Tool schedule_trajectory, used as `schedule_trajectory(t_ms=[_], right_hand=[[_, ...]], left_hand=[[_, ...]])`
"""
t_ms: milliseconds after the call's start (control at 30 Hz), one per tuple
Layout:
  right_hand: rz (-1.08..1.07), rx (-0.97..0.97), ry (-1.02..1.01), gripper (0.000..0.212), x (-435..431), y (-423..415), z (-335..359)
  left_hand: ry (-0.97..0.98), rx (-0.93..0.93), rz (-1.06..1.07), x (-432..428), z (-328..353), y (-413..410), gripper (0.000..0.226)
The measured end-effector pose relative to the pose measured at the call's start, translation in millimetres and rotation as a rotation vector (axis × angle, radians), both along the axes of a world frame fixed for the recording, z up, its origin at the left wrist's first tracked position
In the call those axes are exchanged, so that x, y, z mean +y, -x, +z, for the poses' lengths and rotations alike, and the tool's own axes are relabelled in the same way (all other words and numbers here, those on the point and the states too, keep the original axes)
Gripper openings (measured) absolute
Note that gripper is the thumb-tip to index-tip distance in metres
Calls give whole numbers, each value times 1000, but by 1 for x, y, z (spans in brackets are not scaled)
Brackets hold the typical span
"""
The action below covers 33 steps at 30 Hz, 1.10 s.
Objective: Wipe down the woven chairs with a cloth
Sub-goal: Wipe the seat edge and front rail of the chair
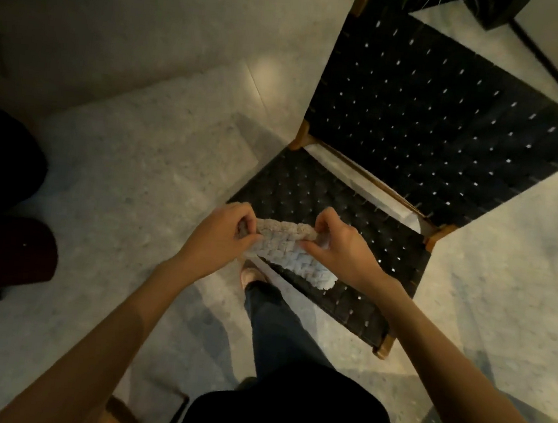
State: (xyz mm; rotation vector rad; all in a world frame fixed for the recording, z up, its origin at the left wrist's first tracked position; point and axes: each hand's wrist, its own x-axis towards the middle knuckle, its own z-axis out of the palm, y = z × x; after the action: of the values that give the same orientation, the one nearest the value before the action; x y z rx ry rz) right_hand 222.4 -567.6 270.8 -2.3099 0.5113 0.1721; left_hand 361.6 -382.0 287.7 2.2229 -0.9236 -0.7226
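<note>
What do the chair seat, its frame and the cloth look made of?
The seat looks like matte black woven straps, leather or webbing, with light showing through the gaps. The frame seems warm brown wood at the corners. The cloth is a pale, chunky-textured textile, possibly knitted.

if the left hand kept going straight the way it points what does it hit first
Probably the chair seat: the left hand, gripping the cloth, points forward and right over it. Height is unclear; if it clears the seat, the backrest is next.
</note>
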Motion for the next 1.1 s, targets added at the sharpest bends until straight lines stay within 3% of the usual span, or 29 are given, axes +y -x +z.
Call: schedule_trajectory(t_ms=[400, 733, 1100], right_hand=[[53, -128, 120, 23, -27, -193, 20], [-495, -205, 171, 19, 5, -332, -6], [-919, -57, 182, 18, 10, -424, 6]], left_hand=[[-3, -55, -128, -35, 19, -235, 22], [119, -64, -560, -85, 8, -424, 12], [-42, -60, -935, -197, 6, -531, 16]])
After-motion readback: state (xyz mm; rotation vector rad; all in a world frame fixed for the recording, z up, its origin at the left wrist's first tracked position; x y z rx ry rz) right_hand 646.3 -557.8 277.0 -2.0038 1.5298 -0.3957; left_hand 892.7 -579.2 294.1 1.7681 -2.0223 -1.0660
